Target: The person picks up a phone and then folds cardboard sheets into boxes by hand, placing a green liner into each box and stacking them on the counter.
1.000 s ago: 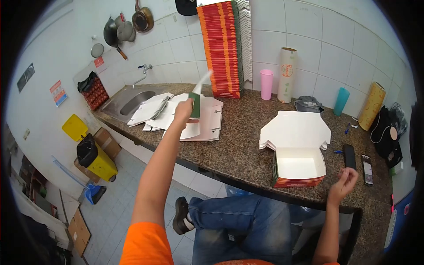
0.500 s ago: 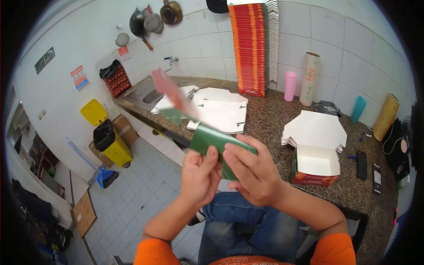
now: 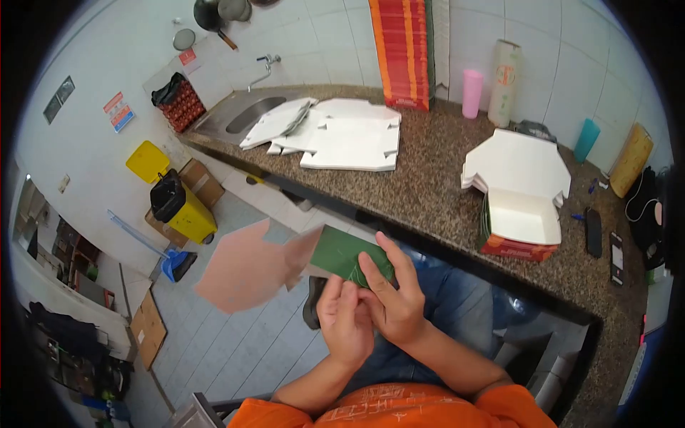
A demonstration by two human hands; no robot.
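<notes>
Right now, we grasp the card with both hands: our left hand pinches near its lower edge, while our right hand clasps its right end, fingers over the green face. We hold it up in front of our lap, apart from the surface, its pinkish-brown part reaching leftward above the floor. On the surface, we see white blanks lying flat near the sink, an open box farther right, and a tall red stack by the wall.

green carton partly behind right hand
</notes>
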